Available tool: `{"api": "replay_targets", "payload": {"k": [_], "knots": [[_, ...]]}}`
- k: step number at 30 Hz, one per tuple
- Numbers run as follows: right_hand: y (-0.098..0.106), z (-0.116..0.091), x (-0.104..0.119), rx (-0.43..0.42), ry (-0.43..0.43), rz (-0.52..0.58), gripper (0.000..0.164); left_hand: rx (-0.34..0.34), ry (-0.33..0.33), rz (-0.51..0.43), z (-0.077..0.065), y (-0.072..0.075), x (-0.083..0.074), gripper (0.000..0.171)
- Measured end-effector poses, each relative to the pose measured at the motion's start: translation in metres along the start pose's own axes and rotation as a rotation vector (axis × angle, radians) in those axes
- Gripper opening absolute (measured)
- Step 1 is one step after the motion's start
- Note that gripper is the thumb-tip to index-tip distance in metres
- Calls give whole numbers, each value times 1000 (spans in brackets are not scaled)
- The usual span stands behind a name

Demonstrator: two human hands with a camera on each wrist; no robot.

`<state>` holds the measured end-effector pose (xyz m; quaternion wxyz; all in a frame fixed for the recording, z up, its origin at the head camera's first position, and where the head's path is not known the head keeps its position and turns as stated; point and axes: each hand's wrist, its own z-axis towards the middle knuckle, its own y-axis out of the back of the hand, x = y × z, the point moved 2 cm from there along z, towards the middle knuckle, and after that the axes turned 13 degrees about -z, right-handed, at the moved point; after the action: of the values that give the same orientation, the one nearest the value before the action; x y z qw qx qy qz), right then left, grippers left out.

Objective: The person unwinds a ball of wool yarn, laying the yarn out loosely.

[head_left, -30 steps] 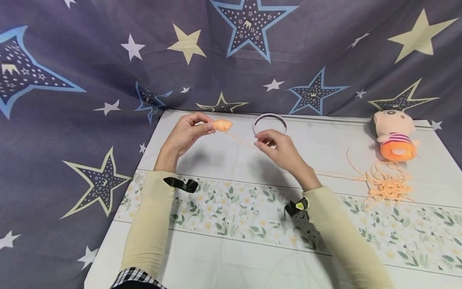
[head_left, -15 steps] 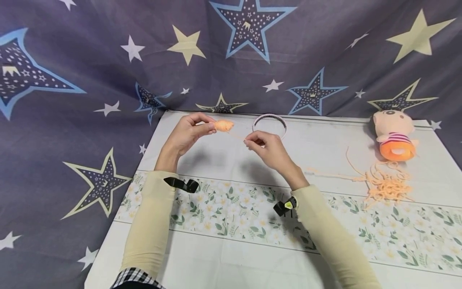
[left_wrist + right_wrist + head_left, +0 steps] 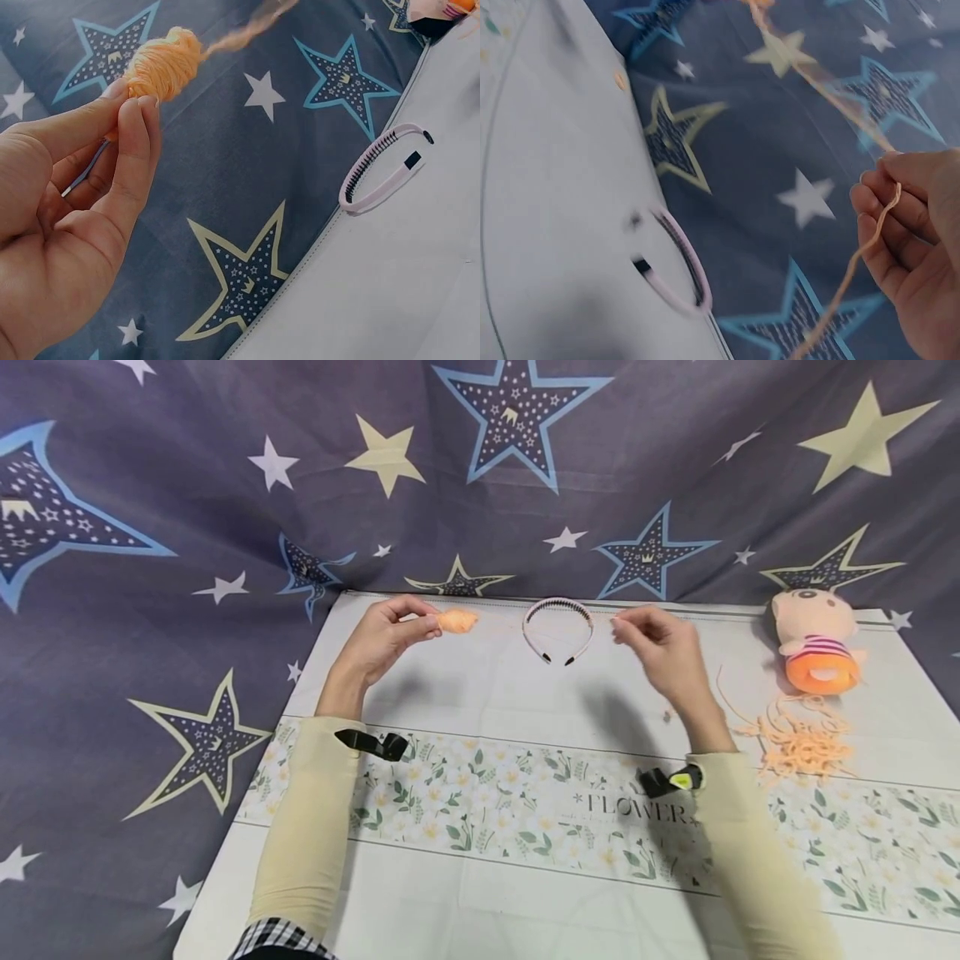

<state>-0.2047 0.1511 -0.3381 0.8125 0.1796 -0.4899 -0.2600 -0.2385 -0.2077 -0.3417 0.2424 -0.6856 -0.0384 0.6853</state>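
My left hand [image 3: 386,639] pinches one end of a small wound bundle of orange yarn [image 3: 166,64] between thumb and fingertips, above the table. From the bundle a strand of yarn [image 3: 840,105] stretches across to my right hand [image 3: 663,652]. There the thumb and index finger pinch the strand, and its slack part hangs down past the palm in the right wrist view. A loose heap of the same yarn [image 3: 806,745] lies on the table to the right of that hand.
A pink headband [image 3: 557,602] with dark teeth lies at the table's back edge, between the hands. A plush doll [image 3: 817,635] in orange and stripes lies at the back right. Behind the white table [image 3: 465,893] hangs a star-patterned curtain [image 3: 450,510].
My right hand first moved left towards the bundle, then swung right and away, past the headband, which is now fully visible. The left hand has stayed nearly still with the bundle.
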Motion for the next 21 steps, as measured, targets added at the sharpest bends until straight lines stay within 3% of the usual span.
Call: {"api": "replay_targets", "payload": {"k": [3,6,12,16,21], "knots": [[25,-4,-9,-52,-41,25,14,6,-4,-8,0,1,-1,9],[46,-8,-31,-97,-106,21,18,3,1,-8,0,1,-2,9],[86,-18,-69,-130,-247,-130,21,-9,0,-17,-2,4,-4,9],[107,-29,-85,-155,-305,-174,19,-8,-8,-37,-3,6,-4,9],[126,-43,-106,-215,-403,-142,13,-12,-12,-43,-2,7,-4,11]]}}
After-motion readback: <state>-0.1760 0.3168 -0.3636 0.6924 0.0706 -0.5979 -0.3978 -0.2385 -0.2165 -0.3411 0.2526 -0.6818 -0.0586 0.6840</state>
